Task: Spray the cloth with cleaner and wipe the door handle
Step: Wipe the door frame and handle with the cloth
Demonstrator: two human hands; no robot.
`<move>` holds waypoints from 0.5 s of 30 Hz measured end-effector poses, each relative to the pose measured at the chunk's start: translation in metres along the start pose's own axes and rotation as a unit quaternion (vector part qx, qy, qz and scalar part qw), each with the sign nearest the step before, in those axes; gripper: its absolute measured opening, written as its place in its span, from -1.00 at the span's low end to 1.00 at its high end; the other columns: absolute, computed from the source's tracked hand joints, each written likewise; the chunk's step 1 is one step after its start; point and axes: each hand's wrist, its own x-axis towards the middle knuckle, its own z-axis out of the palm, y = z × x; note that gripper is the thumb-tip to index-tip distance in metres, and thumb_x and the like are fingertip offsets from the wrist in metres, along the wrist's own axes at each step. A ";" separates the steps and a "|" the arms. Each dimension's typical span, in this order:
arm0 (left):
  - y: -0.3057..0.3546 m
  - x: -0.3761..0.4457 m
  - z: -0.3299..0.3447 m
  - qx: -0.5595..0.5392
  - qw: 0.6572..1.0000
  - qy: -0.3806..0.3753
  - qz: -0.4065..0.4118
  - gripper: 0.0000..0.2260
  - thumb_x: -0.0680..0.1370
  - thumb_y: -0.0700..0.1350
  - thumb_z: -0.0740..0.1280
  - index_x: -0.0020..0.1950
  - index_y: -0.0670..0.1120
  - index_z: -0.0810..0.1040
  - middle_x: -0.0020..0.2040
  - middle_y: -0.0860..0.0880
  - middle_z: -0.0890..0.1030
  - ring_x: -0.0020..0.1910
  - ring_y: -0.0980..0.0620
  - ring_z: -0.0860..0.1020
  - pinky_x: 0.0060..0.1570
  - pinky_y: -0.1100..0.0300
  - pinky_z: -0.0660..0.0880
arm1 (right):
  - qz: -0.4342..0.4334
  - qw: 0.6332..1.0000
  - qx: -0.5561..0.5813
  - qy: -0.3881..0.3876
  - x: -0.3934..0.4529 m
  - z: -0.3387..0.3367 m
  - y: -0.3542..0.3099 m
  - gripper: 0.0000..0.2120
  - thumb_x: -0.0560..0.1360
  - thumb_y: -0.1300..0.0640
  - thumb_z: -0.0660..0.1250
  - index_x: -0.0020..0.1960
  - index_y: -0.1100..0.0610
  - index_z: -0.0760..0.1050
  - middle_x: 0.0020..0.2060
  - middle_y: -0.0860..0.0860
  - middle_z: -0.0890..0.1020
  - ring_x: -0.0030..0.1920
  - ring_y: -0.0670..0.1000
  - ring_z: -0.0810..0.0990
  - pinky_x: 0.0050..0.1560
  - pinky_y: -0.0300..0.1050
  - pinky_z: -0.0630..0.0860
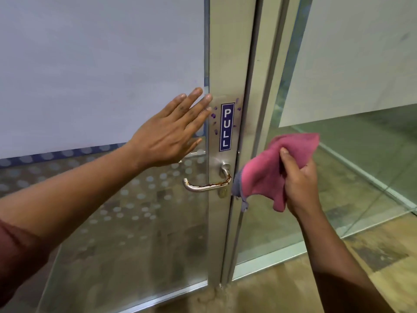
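Note:
A silver lever door handle (203, 187) sticks out leftward from the metal door frame (225, 64), with brown rusty-looking smears along its top. My right hand (300, 184) grips a bunched pink cloth (264, 175) with a grey edge. The cloth hangs just right of the handle's base, close to the frame. My left hand (173, 132) is open and flat, fingers spread, against the frosted glass above and left of the handle. No spray bottle is in view.
A blue "PULL" sticker (226, 127) sits on the frame above the handle, with purple specks around it. A fixed glass panel (338, 109) stands to the right. The floor (293, 290) below is brownish.

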 end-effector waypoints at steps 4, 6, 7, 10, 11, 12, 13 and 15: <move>-0.015 0.000 0.003 0.022 0.999 0.013 0.027 -0.39 0.71 0.11 0.02 0.63 -0.25 0.03 0.66 -0.23 0.03 0.65 -0.19 -0.04 0.62 -0.09 -0.03 | 0.031 0.999 0.035 -0.010 0.000 0.013 -0.005 -0.89 0.54 0.04 0.35 0.00 0.04 0.60 -0.17 -0.10 0.73 -0.06 -0.07 0.68 0.01 -0.12 0.60; -0.022 0.004 0.002 0.029 0.999 0.018 0.036 -0.38 0.70 0.11 0.02 0.64 -0.24 0.02 0.66 -0.23 0.02 0.65 -0.19 -0.04 0.62 -0.08 -0.05 | 0.050 0.998 0.034 -0.033 0.003 0.019 -0.009 -0.80 0.52 0.00 0.38 0.09 0.07 0.59 -0.11 -0.06 0.73 0.01 -0.02 0.69 0.04 -0.08 0.61; -0.026 0.005 0.002 0.032 0.998 0.021 0.039 -0.38 0.70 0.10 0.02 0.64 -0.24 0.01 0.66 -0.23 0.01 0.65 -0.19 -0.03 0.62 -0.08 -0.05 | 0.056 0.997 0.031 -0.046 0.004 0.021 -0.012 -0.76 0.52 0.02 0.41 0.14 0.09 0.57 -0.08 -0.04 0.74 0.04 0.00 0.70 0.04 -0.09 0.61; -0.037 0.012 0.001 0.042 0.997 0.035 0.050 -0.37 0.70 0.11 0.01 0.64 -0.24 -0.01 0.66 -0.23 0.01 0.65 -0.19 -0.04 0.62 -0.09 -0.05 | 0.049 0.995 -0.027 -0.084 0.008 0.030 -0.020 -0.71 0.50 0.12 0.48 0.18 0.08 0.54 -0.04 -0.03 0.75 0.03 0.01 0.73 -0.01 -0.11 0.66; -0.041 0.015 0.001 0.043 0.997 0.037 0.054 -0.37 0.70 0.12 0.01 0.64 -0.24 -0.01 0.66 -0.23 0.01 0.65 -0.19 -0.04 0.62 -0.09 -0.05 | 0.044 0.993 -0.056 -0.091 0.010 0.034 -0.021 -0.70 0.49 0.12 0.49 0.19 0.09 0.54 -0.05 -0.04 0.75 0.00 0.01 0.73 -0.01 -0.10 0.67; -0.044 0.017 0.001 0.043 0.997 0.038 0.058 -0.37 0.70 0.13 -0.01 0.64 -0.24 -0.01 0.66 -0.23 0.01 0.65 -0.19 -0.05 0.62 -0.09 -0.05 | 0.041 0.991 -0.078 -0.096 0.013 0.037 -0.022 -0.69 0.49 0.12 0.49 0.20 0.11 0.54 -0.05 -0.03 0.75 -0.01 0.00 0.73 -0.02 -0.10 0.67; -0.046 0.020 0.001 0.042 0.996 0.038 0.064 -0.37 0.70 0.13 -0.03 0.64 -0.24 -0.01 0.66 -0.23 0.01 0.65 -0.19 -0.05 0.62 -0.10 -0.05 | 0.038 0.990 -0.092 -0.103 0.016 0.041 -0.023 -0.71 0.50 0.13 0.48 0.19 0.11 0.55 -0.06 -0.03 0.75 -0.02 -0.02 0.73 -0.02 -0.11 0.67; -0.047 0.024 0.002 0.039 0.996 0.033 0.077 -0.38 0.70 0.13 -0.07 0.64 -0.25 0.01 0.66 -0.23 0.01 0.65 -0.20 -0.04 0.61 -0.10 -0.04 | 0.025 0.985 -0.117 -0.125 0.022 0.048 -0.021 -0.77 0.53 0.15 0.44 0.18 0.07 0.55 -0.05 -0.04 0.74 -0.02 -0.08 0.72 -0.05 -0.20 0.63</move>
